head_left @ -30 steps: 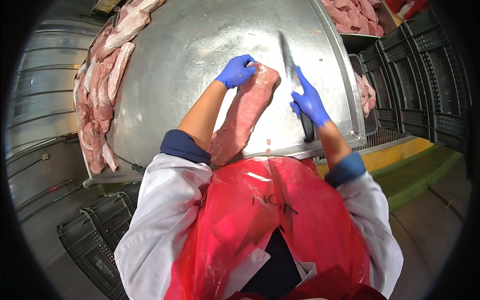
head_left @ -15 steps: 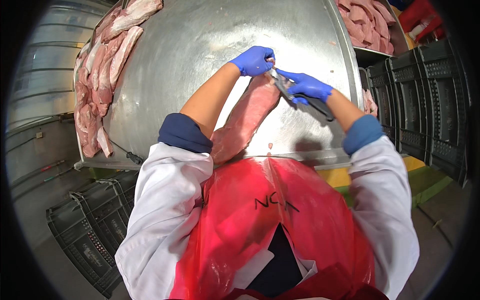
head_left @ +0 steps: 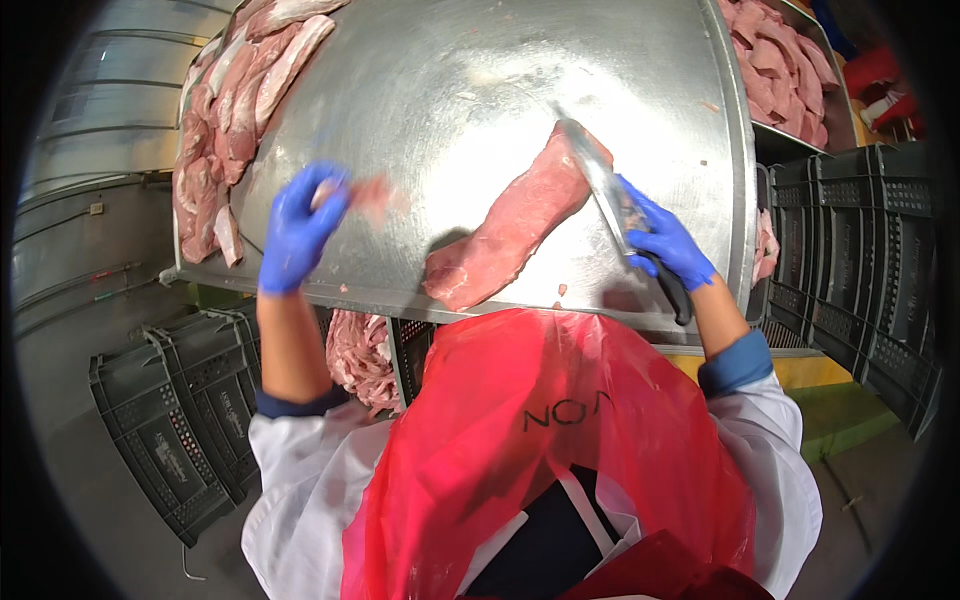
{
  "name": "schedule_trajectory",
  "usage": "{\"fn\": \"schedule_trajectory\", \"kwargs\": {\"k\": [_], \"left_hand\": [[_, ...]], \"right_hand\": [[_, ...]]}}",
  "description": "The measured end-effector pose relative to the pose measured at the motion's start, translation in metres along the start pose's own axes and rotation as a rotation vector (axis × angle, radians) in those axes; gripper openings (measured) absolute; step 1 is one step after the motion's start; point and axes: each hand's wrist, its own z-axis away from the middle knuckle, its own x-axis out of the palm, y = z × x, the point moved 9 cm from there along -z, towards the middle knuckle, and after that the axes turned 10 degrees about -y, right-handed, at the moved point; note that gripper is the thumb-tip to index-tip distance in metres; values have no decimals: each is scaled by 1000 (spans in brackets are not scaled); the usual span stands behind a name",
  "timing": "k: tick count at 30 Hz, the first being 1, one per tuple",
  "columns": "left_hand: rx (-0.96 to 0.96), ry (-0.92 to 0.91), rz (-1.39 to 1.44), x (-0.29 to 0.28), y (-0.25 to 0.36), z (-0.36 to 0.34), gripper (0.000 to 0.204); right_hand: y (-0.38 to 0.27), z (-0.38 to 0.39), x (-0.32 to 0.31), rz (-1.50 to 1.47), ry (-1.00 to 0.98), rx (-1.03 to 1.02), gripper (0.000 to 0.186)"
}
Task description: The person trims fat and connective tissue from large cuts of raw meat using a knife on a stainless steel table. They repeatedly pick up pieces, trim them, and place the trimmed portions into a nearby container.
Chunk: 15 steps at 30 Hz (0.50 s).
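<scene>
A long pink piece of meat [head_left: 520,220] lies slantwise on the metal table [head_left: 430,120], its lower end close to the front edge. My right hand [head_left: 668,238], in a blue glove, is closed round the black handle of a knife [head_left: 598,180]. The blade points up and to the left, over the upper end of the meat. My left hand [head_left: 300,225], also gloved in blue, is closed on a small meat scrap [head_left: 374,196] that is blurred by motion. It is held apart from the large piece, over the left part of the table.
Long untrimmed meat pieces [head_left: 225,130] are heaped along the table's left side. At the far right a bin holds pink meat pieces [head_left: 785,75]. Strips of trimmings [head_left: 358,355] fill a crate below the front edge. Black crates [head_left: 870,240] stand at right, more crates [head_left: 185,430] at lower left.
My left hand has moved from the meat's upper end to the left, carrying the scrap. My right hand with the knife sits slightly lower and farther right. The trimmings crate has come into view.
</scene>
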Motion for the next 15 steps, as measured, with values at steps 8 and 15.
{"fn": "schedule_trajectory", "kwargs": {"k": [8, 15], "left_hand": [[-834, -488, -575, 17, -317, 253, 69], [-134, -232, -697, 252, -72, -34, 109]], "right_hand": [[41, 55, -45, -69, 335, -173, 82], [14, 49, -40, 40, 333, -286, 81]]}}
